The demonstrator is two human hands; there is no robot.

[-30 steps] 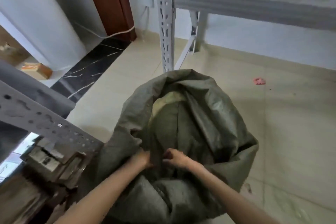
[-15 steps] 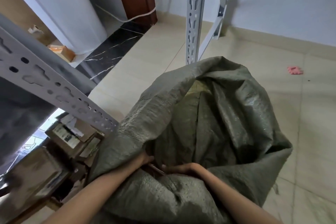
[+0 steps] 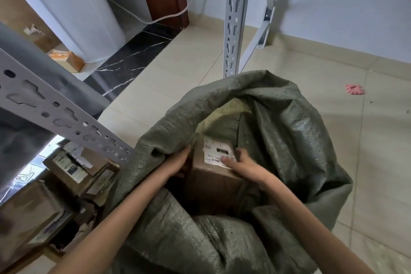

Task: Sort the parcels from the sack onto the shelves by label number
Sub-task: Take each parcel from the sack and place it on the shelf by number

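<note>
Gripping from both sides, our left hand (image 3: 175, 163) and right hand (image 3: 245, 165) clasp a labelled cardboard parcel (image 3: 213, 176) between them inside the green sack (image 3: 289, 140); stacked boxes (image 3: 73, 169) sit left of our hands.

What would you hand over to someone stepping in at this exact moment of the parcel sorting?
Left hand holds the left side of a brown parcel; right hand grips its right edge, thumb on the white label. The parcel sits in the open mouth of the green sack, not yet lifted clear. Other parcels already lie on the low shelf at left. Left to do: lift it out, read its label, shelve it, then keep emptying the sack.
</note>
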